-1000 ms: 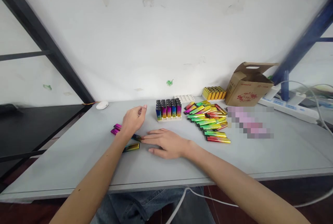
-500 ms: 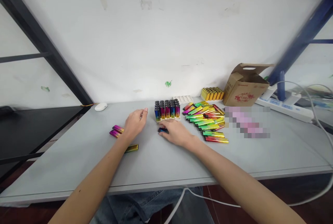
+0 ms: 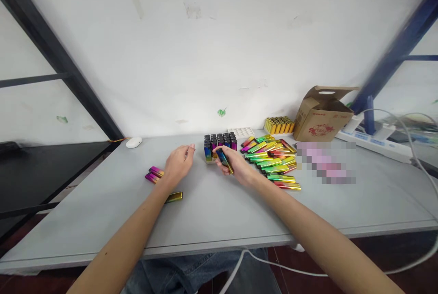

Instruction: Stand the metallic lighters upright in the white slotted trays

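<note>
In my right hand (image 3: 238, 166) is a lighter (image 3: 225, 162) with a shiny blue-to-gold body, gripped at a slant above the table. Just behind this hand stands a white tray (image 3: 211, 162) packed with upright black-topped lighters (image 3: 219, 141) in blue, purple and gold; the hand covers part of its front. My left hand (image 3: 178, 164) is closed left of the tray, thumb and fingers drawn together; whether anything is in them is hidden. Purple-and-gold lighters (image 3: 154, 173) lie beside the left wrist, and a gold-ended lighter (image 3: 175, 197) is partly behind that forearm.
Loose multicoloured lighters (image 3: 270, 164) are heaped on the right. Behind them stand an unfilled white tray (image 3: 241, 132), a block of yellow lighters (image 3: 279, 125) and an open cardboard box (image 3: 323, 121). A power strip (image 3: 376, 143) and a white cable (image 3: 284, 266) are nearby. A white case (image 3: 133, 142) lies at back left.
My right hand has lifted the blue-and-gold lighter off the table and turned it upward at a slant. My left hand has stayed almost in place.
</note>
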{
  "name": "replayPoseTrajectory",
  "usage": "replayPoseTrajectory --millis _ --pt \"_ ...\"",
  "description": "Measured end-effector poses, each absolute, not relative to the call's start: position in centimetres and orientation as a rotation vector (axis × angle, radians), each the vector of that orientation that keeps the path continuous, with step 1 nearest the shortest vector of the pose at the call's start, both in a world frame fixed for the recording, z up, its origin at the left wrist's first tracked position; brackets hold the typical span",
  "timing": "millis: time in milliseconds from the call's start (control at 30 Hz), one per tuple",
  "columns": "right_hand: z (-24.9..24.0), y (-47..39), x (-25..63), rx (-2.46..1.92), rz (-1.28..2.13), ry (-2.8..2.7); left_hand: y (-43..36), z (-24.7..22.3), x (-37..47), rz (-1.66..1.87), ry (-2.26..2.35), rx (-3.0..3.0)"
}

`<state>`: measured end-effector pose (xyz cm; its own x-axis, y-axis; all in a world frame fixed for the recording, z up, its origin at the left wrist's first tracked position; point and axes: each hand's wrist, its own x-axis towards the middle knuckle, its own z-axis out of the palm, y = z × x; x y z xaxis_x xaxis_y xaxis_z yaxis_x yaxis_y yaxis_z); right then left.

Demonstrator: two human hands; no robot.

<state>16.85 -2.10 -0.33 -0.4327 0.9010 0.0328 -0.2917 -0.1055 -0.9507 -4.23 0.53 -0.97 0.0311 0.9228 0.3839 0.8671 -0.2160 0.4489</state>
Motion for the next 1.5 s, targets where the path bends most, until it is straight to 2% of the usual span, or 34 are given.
replayPoseTrajectory --millis 200,567,1367,1500 --pt "0.0 -1.8 17.4 -0.715 1.947 -0.908 0.5 -1.0 -4.1 0.948 1.869 2.214" --pt "0.5 -1.7 17.4 -0.649 1.874 -0.877 0.4 -1.2 -3.9 0.909 1.825 2.245" --pt "0.0 -2.8 16.7 -0.815 1.790 -1.147 0.5 -1.4 -3.9 0.897 1.818 2.257" --pt "-0.2 -2.5 16.6 -0.706 1.763 -1.122 0.5 -1.4 -3.9 0.893 1.812 2.258"
